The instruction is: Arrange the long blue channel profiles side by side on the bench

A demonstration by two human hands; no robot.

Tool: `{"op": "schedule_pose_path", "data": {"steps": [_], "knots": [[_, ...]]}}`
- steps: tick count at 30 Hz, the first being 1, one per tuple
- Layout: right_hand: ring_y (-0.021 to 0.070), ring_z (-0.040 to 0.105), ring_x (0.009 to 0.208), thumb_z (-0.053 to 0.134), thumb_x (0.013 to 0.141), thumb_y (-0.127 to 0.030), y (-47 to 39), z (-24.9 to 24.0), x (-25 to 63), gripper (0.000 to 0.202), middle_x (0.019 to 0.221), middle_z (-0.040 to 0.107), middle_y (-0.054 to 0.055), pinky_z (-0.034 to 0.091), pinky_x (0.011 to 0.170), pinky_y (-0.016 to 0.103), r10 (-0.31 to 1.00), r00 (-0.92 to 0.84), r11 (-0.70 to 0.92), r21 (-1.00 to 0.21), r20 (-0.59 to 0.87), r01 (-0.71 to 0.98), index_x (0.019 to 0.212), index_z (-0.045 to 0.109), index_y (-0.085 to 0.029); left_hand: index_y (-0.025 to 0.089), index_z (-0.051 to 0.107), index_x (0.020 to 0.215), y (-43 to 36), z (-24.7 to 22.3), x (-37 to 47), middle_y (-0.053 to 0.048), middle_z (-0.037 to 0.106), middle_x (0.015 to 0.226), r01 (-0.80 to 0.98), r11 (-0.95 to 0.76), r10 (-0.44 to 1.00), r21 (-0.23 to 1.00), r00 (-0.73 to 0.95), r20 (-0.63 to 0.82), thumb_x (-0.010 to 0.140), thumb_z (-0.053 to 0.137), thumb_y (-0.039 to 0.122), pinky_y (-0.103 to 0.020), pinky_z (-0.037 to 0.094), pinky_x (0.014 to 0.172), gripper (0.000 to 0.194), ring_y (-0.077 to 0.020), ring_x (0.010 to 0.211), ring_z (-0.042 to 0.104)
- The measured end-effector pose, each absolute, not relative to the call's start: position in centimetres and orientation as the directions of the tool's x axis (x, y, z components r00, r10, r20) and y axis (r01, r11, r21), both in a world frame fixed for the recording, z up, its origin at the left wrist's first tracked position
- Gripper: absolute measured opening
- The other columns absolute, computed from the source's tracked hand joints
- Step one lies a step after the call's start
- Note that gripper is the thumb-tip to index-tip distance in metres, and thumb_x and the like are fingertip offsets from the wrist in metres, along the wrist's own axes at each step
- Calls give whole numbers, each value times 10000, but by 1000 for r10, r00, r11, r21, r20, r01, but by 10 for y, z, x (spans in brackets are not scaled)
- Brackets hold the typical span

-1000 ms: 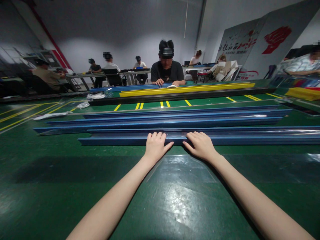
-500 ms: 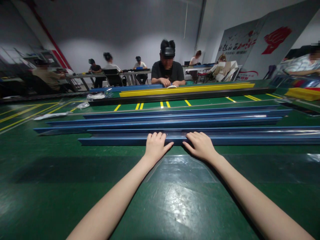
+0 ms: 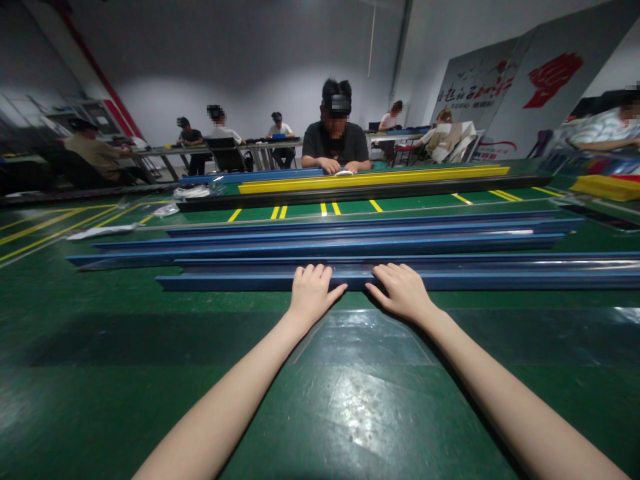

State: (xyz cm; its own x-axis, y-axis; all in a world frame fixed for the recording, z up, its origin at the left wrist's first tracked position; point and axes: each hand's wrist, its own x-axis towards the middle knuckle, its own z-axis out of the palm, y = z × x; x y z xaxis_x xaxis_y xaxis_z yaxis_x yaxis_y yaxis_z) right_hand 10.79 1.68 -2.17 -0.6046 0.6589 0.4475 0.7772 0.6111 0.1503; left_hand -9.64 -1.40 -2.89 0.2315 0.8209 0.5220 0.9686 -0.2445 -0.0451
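Note:
A long blue channel-shaped profile (image 3: 235,283) lies crosswise on the green surface (image 3: 150,407). My left hand (image 3: 313,287) is closed over its near edge, fingers bent into the channel and thumb along the front. A short gap to the right, my right hand (image 3: 400,287) grips the same profile in the same way, thumb pointing left. Clear film (image 3: 365,337) lies flat on the near side, partly under my forearms. Just beyond are more blue profiles (image 3: 350,247), side by side.
Farther back lie a black profile (image 3: 400,193) and a yellow profile (image 3: 425,177). A person (image 3: 335,143) opposite has both hands at a white item (image 3: 345,173). Crumpled plastic (image 3: 193,192) lies at left, yellow pieces (image 3: 607,189) at right. Other people sit at tables behind.

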Motion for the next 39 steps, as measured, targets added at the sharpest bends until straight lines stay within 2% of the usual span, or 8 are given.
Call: {"op": "schedule_pose_path", "data": {"steps": [39], "knots": [[183,504,775,346,871,-381,17,-23,108,292,824,629,67,247,675,293,665,-603,612,142,442,778,859,547,-171,154,594,869,-14,-29,-96,-75,620,843,971,-220,828,-89,234,510,819,436,522,-346,301,687,404,-227,803,514]]}}
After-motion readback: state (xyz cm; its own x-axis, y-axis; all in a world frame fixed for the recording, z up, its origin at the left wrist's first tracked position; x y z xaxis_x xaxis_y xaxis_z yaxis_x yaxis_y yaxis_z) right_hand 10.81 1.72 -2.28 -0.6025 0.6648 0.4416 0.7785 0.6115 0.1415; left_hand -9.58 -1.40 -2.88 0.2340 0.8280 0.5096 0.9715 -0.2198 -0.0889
